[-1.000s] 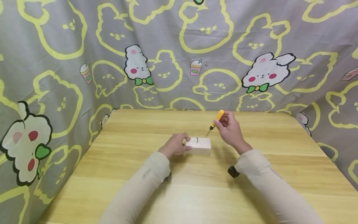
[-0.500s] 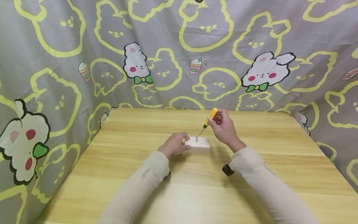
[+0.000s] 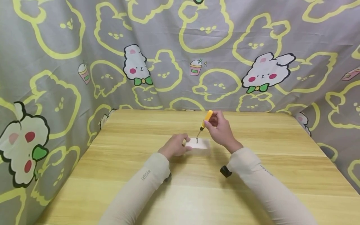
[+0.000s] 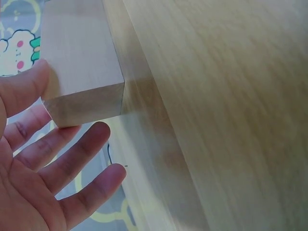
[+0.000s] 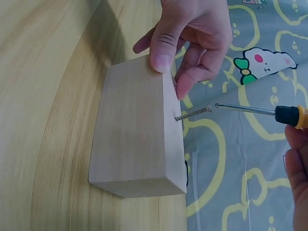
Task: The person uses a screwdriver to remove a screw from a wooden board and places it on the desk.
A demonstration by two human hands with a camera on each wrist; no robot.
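Observation:
A pale wooden block [image 3: 203, 151] rests on the table, with a screw [image 5: 194, 113] standing partway out of its top face. My left hand [image 3: 175, 145] pinches the block's left end between thumb and fingers; in the left wrist view its lower fingers [image 4: 96, 185] spread away from the wood. Held in my right hand [image 3: 222, 129] is a screwdriver [image 3: 207, 118] with a yellow handle and black collar, tilted down toward the screw. In the right wrist view the screwdriver's tip sits just short of the screw head, a small gap between them.
The wood-grain table [image 3: 126, 175] extends around both hands. Behind and beside it hangs a grey cartoon-print curtain [image 3: 168, 40]. A small black device [image 3: 226, 171] sits beneath the right sleeve cuff.
My right hand has moved left with the screwdriver, bringing its tip from beyond the block's right part to the screw head. My left hand stays on the block.

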